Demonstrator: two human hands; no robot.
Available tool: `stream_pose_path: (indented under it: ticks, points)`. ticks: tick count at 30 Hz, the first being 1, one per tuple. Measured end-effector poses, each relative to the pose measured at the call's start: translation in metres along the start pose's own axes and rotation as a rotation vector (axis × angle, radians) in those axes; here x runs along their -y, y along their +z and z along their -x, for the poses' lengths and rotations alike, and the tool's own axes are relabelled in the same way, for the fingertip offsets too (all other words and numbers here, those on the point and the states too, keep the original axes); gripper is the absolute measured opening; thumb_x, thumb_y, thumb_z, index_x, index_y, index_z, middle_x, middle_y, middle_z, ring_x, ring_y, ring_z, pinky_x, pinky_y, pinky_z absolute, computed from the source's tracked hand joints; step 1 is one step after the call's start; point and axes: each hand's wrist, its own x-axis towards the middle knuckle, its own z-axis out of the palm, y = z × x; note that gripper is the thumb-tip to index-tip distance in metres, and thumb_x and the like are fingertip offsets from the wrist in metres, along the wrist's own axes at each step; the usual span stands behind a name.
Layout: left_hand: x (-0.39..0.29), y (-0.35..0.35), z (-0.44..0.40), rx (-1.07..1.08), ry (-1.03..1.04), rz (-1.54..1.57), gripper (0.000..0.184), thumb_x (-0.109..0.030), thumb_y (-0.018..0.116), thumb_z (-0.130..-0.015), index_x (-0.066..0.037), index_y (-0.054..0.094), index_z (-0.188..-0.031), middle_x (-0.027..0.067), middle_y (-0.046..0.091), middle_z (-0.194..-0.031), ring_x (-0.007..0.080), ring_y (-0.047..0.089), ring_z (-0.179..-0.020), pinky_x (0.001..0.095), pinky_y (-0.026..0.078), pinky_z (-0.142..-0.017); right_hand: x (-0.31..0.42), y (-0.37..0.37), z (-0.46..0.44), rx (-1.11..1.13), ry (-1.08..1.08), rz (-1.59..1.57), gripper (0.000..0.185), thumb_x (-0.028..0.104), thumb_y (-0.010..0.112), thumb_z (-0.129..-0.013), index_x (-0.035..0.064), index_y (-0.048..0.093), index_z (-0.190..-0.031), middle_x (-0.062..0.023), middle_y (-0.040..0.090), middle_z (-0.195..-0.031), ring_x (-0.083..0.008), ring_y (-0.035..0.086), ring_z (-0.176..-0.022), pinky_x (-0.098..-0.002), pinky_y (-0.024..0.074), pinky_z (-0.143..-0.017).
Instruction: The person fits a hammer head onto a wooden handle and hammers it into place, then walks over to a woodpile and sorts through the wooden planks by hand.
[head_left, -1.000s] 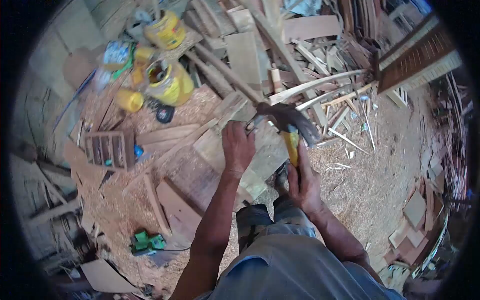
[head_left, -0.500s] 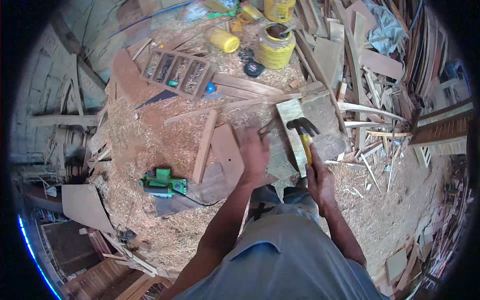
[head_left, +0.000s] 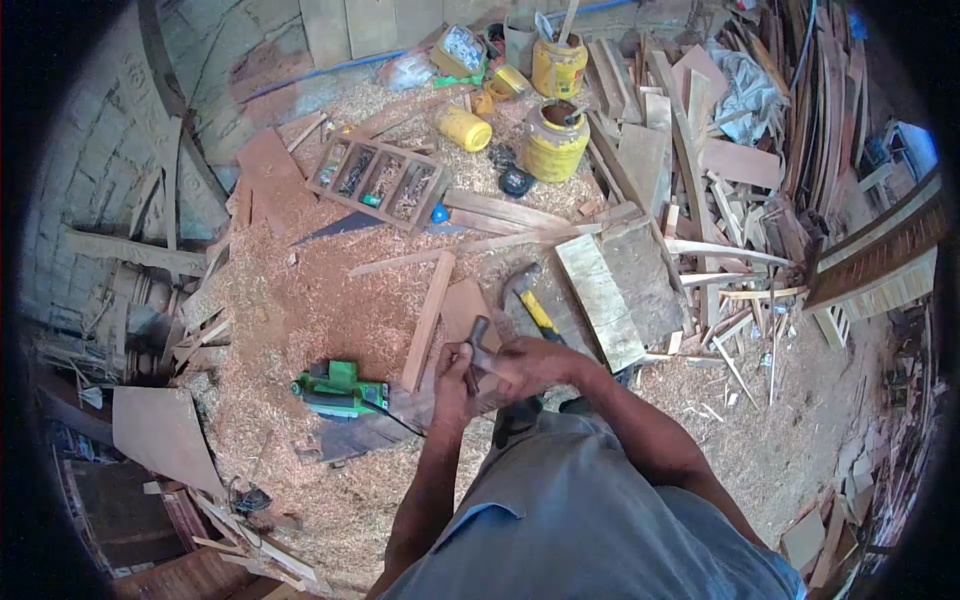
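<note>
My left hand (head_left: 455, 385) is closed on a dark metal tool (head_left: 480, 340) with arms that branch off, held low over the work surface. Its exact kind is hard to make out. From the other side my right hand (head_left: 535, 367) closes on the same tool, its fingers slightly blurred. Just beyond the right hand lies a claw hammer (head_left: 537, 310) with a yellow handle. A pale wooden board (head_left: 600, 295) is to the right of the hammer. Left of the hammer are a flat brown board (head_left: 465, 305) and a narrow wooden strip (head_left: 430, 320).
A green power planer (head_left: 342, 390) with a black cord sits at left among wood shavings. Farther back are a compartment tray (head_left: 405, 158) of small hardware and a yellow tub (head_left: 555, 150). Stacked timber (head_left: 690, 150) lines the right side.
The claw hammer has left my right hand and now lies beside the pale board. My right hand has moved left to my left hand, and both now hold the metal tool.
</note>
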Motion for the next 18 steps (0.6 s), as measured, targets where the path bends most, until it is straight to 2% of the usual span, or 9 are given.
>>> stream_pose_path:
  ticks: [1,3,5,6,7,9,12,14,18]
  points:
    - [-0.004,0.006,-0.002,0.019,0.059,-0.099,0.028,-0.033,0.07,-0.1,-0.009,0.057,-0.1,0.0029,0.061,-0.083,0.0132,0.06,-0.069,0.0349,0.055,-0.068,-0.008,0.008,-0.002,-0.003,-0.321,0.185,0.04,0.037,0.066,-0.099,0.0034,0.068,-0.12,-0.0145,0.068,-0.1,-0.0265,0.067,-0.09,-0.0413,0.0547,-0.077]
    - [-0.013,0.021,0.001,0.044,0.177,-0.299,0.03,-0.035,0.072,-0.099,-0.009,0.057,-0.101,0.0032,0.061,-0.083,0.0134,0.058,-0.066,0.0337,0.054,-0.065,-0.019,0.02,-0.005,0.049,-0.336,0.07,0.04,0.033,0.067,-0.099,0.0017,0.066,-0.124,-0.0122,0.067,-0.102,-0.0214,0.066,-0.092,-0.0359,0.0549,-0.074]
    - [-0.051,0.051,0.01,-0.069,0.147,-0.738,0.047,-0.045,0.082,-0.088,-0.004,0.06,-0.093,0.0047,0.061,-0.074,0.0143,0.055,-0.062,0.0331,0.049,-0.061,-0.003,0.029,-0.002,0.145,0.308,-0.515,0.038,0.026,0.065,-0.099,0.0016,0.065,-0.128,-0.01,0.067,-0.101,-0.0189,0.065,-0.094,-0.0324,0.0545,-0.074]
    - [-0.049,0.054,0.003,-0.086,0.189,-0.898,0.051,-0.047,0.084,-0.086,-0.002,0.061,-0.091,0.0068,0.063,-0.075,0.0167,0.057,-0.062,0.0351,0.05,-0.062,0.014,0.031,-0.003,0.089,0.405,-0.383,0.038,0.031,0.063,-0.099,-0.0008,0.066,-0.12,-0.0145,0.069,-0.102,-0.0222,0.065,-0.09,-0.0374,0.0535,-0.083]
    - [-0.044,0.054,-0.002,-0.107,0.228,-1.059,0.055,-0.049,0.085,-0.083,0.0,0.062,-0.089,0.0088,0.065,-0.075,0.0192,0.059,-0.062,0.0372,0.052,-0.063,0.007,0.036,-0.003,0.035,0.279,-0.346,0.038,0.03,0.063,-0.099,-0.0012,0.065,-0.121,-0.0152,0.069,-0.105,-0.0228,0.065,-0.095,-0.0371,0.0529,-0.087]
    - [-0.017,0.047,-0.021,-0.131,0.234,-0.976,0.049,-0.043,0.084,-0.086,0.002,0.066,-0.089,0.0087,0.067,-0.077,0.0169,0.061,-0.065,0.0357,0.052,-0.065,-0.022,0.056,-0.008,-0.07,0.018,-0.282,0.036,0.027,0.061,-0.1,-0.0022,0.064,-0.122,-0.0167,0.07,-0.111,-0.0239,0.065,-0.104,-0.0364,0.0518,-0.093]
    - [0.001,0.044,-0.028,-0.068,0.27,-0.928,0.05,-0.047,0.084,-0.084,0.002,0.071,-0.089,0.0144,0.07,-0.077,0.0236,0.067,-0.069,0.0386,0.054,-0.067,-0.061,0.062,-0.005,-0.207,-0.154,0.167,0.036,0.03,0.058,-0.104,0.0014,0.063,-0.124,-0.003,0.064,-0.095,-0.014,0.06,-0.073,-0.0314,0.0522,-0.065]
    - [0.022,0.043,-0.032,-0.002,0.326,-0.89,0.052,-0.049,0.084,-0.082,0.0,0.073,-0.092,0.0184,0.072,-0.077,0.0293,0.071,-0.071,0.041,0.055,-0.069,-0.015,0.038,0.023,-0.056,0.113,-0.077,0.038,0.034,0.058,-0.104,0.0021,0.063,-0.125,-0.0039,0.066,-0.096,-0.0158,0.062,-0.076,-0.0321,0.0535,-0.067]
    - [0.019,0.061,-0.033,0.061,0.235,-0.931,0.052,-0.05,0.083,-0.083,0.0,0.073,-0.092,0.0181,0.072,-0.079,0.031,0.072,-0.073,0.0428,0.055,-0.071,-0.017,0.044,0.04,-0.095,0.2,-0.261,0.04,0.038,0.057,-0.105,0.0026,0.064,-0.123,-0.0037,0.065,-0.091,-0.0157,0.064,-0.077,-0.0333,0.0532,-0.064]
